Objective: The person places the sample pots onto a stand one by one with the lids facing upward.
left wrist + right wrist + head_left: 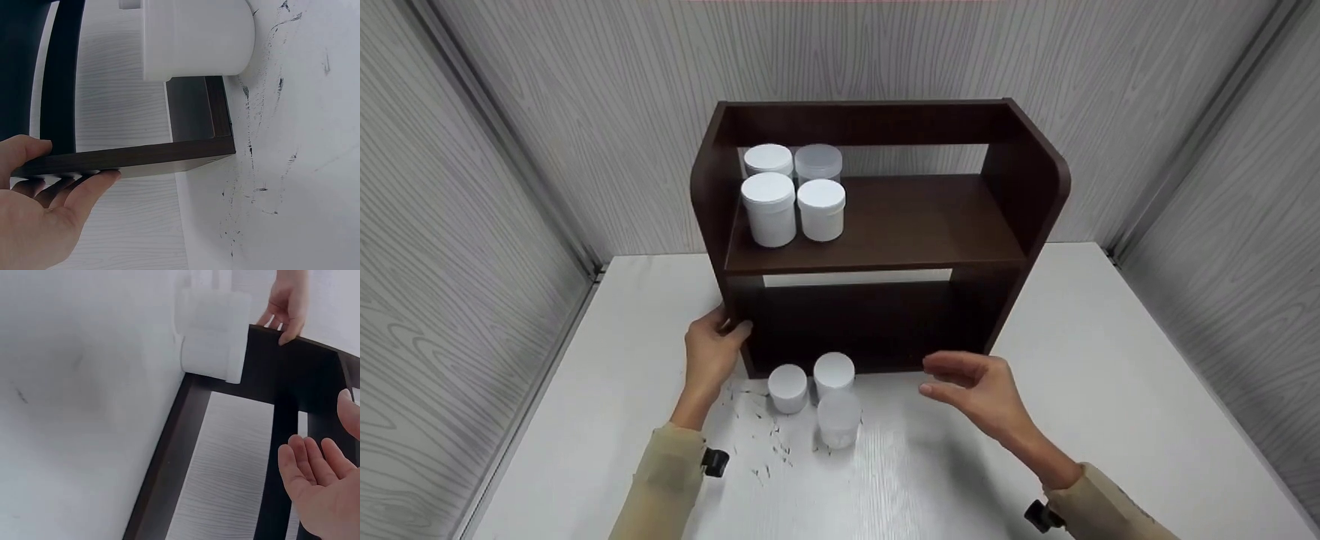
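Centrally on the white table (pixel 1110 390), dark brown two-tier wooden shelf unit (pixel 885 225): rigid, probably fairly heavy, best gripped by its side panels; left hand (pixel 712 352) clasps the unit's lower left panel edge, right hand (pixel 979 390) hovers spread before its base, empty.
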